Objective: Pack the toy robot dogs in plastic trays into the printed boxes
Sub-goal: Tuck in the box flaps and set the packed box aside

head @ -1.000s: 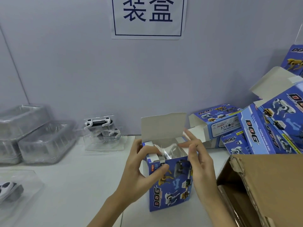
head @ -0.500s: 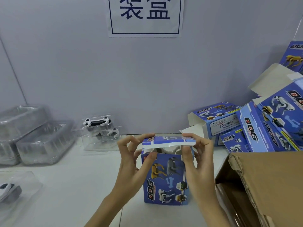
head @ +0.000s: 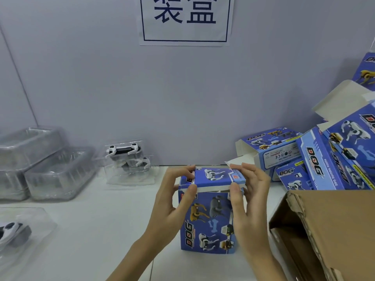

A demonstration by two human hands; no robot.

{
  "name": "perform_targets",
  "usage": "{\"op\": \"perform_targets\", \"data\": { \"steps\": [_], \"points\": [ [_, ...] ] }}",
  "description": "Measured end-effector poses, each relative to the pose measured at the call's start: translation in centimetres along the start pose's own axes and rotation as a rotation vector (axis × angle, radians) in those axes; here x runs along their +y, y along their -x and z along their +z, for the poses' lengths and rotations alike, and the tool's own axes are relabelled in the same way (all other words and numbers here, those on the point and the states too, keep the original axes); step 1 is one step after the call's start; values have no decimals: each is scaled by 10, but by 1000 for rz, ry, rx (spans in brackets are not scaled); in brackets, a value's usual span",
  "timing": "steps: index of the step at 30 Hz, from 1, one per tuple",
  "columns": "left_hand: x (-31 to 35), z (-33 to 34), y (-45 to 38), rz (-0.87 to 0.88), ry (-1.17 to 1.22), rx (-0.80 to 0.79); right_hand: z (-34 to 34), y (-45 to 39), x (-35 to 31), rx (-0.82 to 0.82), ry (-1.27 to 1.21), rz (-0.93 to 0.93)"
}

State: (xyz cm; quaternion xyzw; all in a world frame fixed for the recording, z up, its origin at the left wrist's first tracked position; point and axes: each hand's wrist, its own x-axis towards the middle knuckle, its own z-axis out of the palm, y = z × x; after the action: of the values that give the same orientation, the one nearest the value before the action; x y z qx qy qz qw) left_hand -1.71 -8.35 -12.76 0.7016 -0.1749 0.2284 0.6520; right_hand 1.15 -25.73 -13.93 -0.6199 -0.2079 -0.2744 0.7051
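The left hand and right hand are gripping the box on the counter, fingers curled, thumbs pressing its lid down, likely to tuck it shut.

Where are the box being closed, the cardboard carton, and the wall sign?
Printed box (head: 209, 220): head view, on its front face.
Cardboard carton (head: 334, 220): head view, on its brown flap.
Wall sign (head: 185, 31): head view, on white paper below the characters.

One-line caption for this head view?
Both hands, left and right, fold the top flap down on an upright printed box.
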Motion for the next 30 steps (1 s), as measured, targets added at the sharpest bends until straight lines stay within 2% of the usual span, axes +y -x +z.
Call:
{"op": "perform_targets", "data": {
  "steps": [11, 18, 25, 30],
  "points": [
    [9, 0, -4, -33, -17, 19, -3, 0, -1, -59, 70, -100],
    [12, -15, -13, -30, 17, -108, -7, -1, -2, -79, 97, -166],
    [20, -22, -15, -90, 78, -139, -5, -1, -6, -65, 80, -116],
    [22, -21, -14, -65, 81, -127, 1, 2, -8, -60, 62, -61]
  ]
}}
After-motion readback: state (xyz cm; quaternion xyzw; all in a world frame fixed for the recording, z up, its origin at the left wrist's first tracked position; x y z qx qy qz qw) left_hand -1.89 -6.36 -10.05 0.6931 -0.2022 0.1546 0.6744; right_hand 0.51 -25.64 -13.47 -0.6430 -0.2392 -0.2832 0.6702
